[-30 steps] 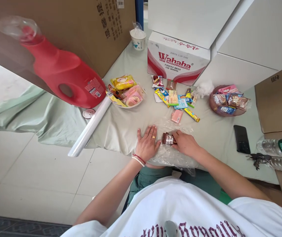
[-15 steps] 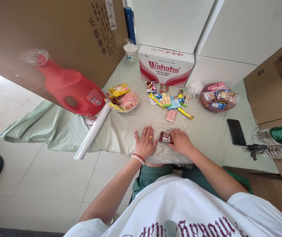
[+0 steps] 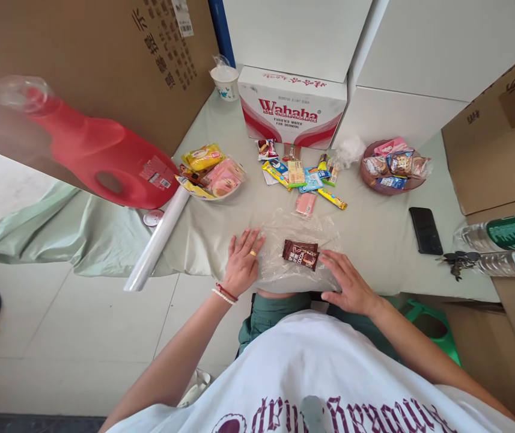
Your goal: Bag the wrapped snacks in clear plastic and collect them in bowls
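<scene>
A brown cocoa snack packet (image 3: 301, 254) lies on a sheet of clear plastic film (image 3: 300, 237) spread on the cloth-covered table. My left hand (image 3: 241, 263) rests flat on the film's left edge, fingers spread, a ring on one finger. My right hand (image 3: 348, 284) lies flat on the film's near right corner, just right of the packet and apart from it. Neither hand holds anything.
Loose snack packets (image 3: 300, 176) lie beyond the film, between a plate of snacks (image 3: 210, 174) and a brown bowl of snacks (image 3: 392, 166). A red jug (image 3: 104, 156), a film roll (image 3: 158, 237), a Wahaha box (image 3: 291, 114), a phone (image 3: 425, 230), keys and bottles (image 3: 500, 246) surround them.
My right hand has let go of the cocoa packet and slid back to the film's near right corner. The packet now lies on the film. My left hand stays flat.
</scene>
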`<state>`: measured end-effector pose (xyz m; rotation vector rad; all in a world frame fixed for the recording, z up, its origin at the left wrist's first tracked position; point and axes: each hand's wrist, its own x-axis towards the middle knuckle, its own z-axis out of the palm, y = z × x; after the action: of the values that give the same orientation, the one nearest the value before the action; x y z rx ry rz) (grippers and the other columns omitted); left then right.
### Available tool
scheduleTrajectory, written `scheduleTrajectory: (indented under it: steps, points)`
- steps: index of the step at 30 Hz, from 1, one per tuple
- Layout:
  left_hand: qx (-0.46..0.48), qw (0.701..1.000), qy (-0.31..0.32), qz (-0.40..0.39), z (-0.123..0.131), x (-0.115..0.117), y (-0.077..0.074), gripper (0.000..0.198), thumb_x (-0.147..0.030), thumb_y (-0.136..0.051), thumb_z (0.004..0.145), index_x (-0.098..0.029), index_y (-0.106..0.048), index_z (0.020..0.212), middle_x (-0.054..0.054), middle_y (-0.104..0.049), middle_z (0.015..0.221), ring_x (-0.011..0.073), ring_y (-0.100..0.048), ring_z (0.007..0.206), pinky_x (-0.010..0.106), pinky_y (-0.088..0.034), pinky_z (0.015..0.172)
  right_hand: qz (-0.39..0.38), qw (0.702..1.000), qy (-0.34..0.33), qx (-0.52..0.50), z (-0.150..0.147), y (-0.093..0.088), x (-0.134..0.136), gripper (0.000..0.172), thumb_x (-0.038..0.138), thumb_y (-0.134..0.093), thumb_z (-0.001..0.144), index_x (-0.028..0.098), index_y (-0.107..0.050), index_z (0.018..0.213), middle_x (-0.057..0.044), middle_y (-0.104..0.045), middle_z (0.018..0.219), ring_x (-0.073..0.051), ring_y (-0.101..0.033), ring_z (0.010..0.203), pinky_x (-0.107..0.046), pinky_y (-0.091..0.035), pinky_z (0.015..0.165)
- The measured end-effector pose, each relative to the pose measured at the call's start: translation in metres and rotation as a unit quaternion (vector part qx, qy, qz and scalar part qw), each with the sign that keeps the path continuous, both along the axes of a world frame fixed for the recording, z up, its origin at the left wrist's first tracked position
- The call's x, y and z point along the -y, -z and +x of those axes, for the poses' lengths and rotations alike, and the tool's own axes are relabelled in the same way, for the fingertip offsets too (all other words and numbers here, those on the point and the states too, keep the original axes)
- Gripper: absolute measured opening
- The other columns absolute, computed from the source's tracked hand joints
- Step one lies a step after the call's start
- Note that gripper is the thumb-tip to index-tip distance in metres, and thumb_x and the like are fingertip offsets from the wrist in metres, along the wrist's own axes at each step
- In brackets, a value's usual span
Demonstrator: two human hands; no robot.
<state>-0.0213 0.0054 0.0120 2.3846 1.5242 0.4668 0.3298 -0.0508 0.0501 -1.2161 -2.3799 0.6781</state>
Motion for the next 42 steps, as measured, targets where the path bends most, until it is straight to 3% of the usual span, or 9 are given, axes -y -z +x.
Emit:
scheduleTrajectory:
  steps: [3,5,10,14,20,27,30,35,42]
  points:
    - [0.000,0.990,0.138,-0.009,-0.017,0.004,-0.006,0.084,-0.003,-0.041,0.081,-0.032,-0.044,0.159,0.002,-0.049,0.165,0.0224,-0.030,0.161,0.059,-0.003,0.134,0.035,0.999,-0.015,0.027,0.000,0.007,0.024,0.089,0.068,-0.063,0.094,0.020,-0.035,0.163,-0.019,-0.050,0.156,-0.038,-0.045,0.145,-0.064,-0.035,0.122]
    - [0.002,0.980,0.194,-0.046,-0.022,0.004,-0.010,0.092,-0.003,-0.045,0.074,-0.029,-0.039,0.162,0.004,-0.054,0.161,0.0224,-0.033,0.160,0.058,-0.002,0.133,0.048,0.998,0.010,0.031,-0.004,0.012,0.027,0.057,0.049,-0.061,0.102,0.020,-0.053,0.150,-0.016,-0.066,0.138,-0.034,-0.056,0.132,-0.061,-0.042,0.116]
    - [0.007,0.973,0.212,-0.095,-0.015,-0.002,-0.016,0.083,-0.025,-0.067,0.077,-0.022,-0.046,0.157,0.014,-0.050,0.163,0.0366,-0.027,0.161,0.067,-0.004,0.131,-0.025,0.996,0.075,-0.050,-0.005,0.006,-0.004,0.025,0.031,-0.050,0.106,0.023,-0.074,0.107,-0.008,-0.076,0.096,-0.024,-0.067,0.097,-0.041,-0.056,0.088]
    - [0.097,0.980,0.159,-0.075,0.001,-0.014,-0.010,0.025,-0.035,-0.060,0.096,-0.026,-0.071,0.115,0.007,-0.076,0.127,0.0299,-0.048,0.150,0.062,-0.016,0.130,-0.158,0.974,0.132,-0.093,0.005,-0.005,-0.040,0.033,0.046,-0.052,0.103,0.021,-0.073,0.097,-0.004,-0.073,0.085,-0.020,-0.066,0.077,-0.033,-0.052,0.073]
    - [0.238,0.966,-0.091,-0.050,0.019,-0.048,0.008,0.024,-0.036,-0.052,0.097,-0.023,-0.064,0.081,0.008,-0.074,0.093,0.0281,-0.068,0.114,0.051,-0.049,0.108,-0.240,0.946,0.215,0.019,0.018,-0.002,-0.090,0.036,0.047,-0.051,0.098,0.018,-0.074,0.100,-0.003,-0.067,0.074,-0.019,-0.058,0.067,-0.030,-0.044,0.064]
    - [0.303,0.927,-0.215,0.043,0.019,-0.034,0.008,0.028,-0.035,-0.044,0.101,-0.021,-0.062,0.118,0.013,-0.066,0.122,0.0268,-0.061,0.124,0.048,-0.048,0.110,-0.003,0.969,0.191,0.154,-0.009,-0.027,-0.136,0.043,0.037,-0.050,0.102,0.014,-0.068,0.133,-0.017,-0.068,0.117,-0.033,-0.055,0.116,-0.044,-0.045,0.104]
    - [0.255,0.936,-0.218,0.105,0.034,-0.024,0.002,0.050,-0.048,-0.059,0.096,-0.020,-0.051,0.137,0.018,-0.057,0.141,0.0328,-0.047,0.145,0.056,-0.033,0.124,-0.043,0.978,0.122,0.166,-0.041,-0.029,-0.155,0.054,0.042,-0.061,0.097,0.013,-0.060,0.143,-0.018,-0.066,0.127,-0.034,-0.051,0.123,-0.045,-0.041,0.110]
    - [0.109,0.957,-0.271,0.008,0.061,-0.038,0.009,0.083,-0.052,-0.073,0.086,-0.015,-0.041,0.153,0.023,-0.055,0.147,0.0397,-0.045,0.147,0.063,-0.021,0.127,-0.156,0.952,0.128,0.229,-0.072,-0.021,-0.175,0.053,0.026,-0.071,0.089,0.014,-0.065,0.140,-0.015,-0.072,0.109,-0.032,-0.058,0.112,-0.037,-0.046,0.093]
    - [0.104,0.959,-0.259,-0.042,0.058,-0.053,0.018,0.050,-0.046,-0.070,0.086,-0.019,-0.067,0.128,0.018,-0.063,0.122,0.0418,-0.051,0.129,0.064,-0.029,0.120,-0.062,0.984,-0.088,0.142,-0.072,-0.021,-0.120,0.034,0.016,-0.058,0.098,0.027,-0.078,0.122,-0.008,-0.069,0.102,-0.025,-0.059,0.101,-0.034,-0.045,0.089]
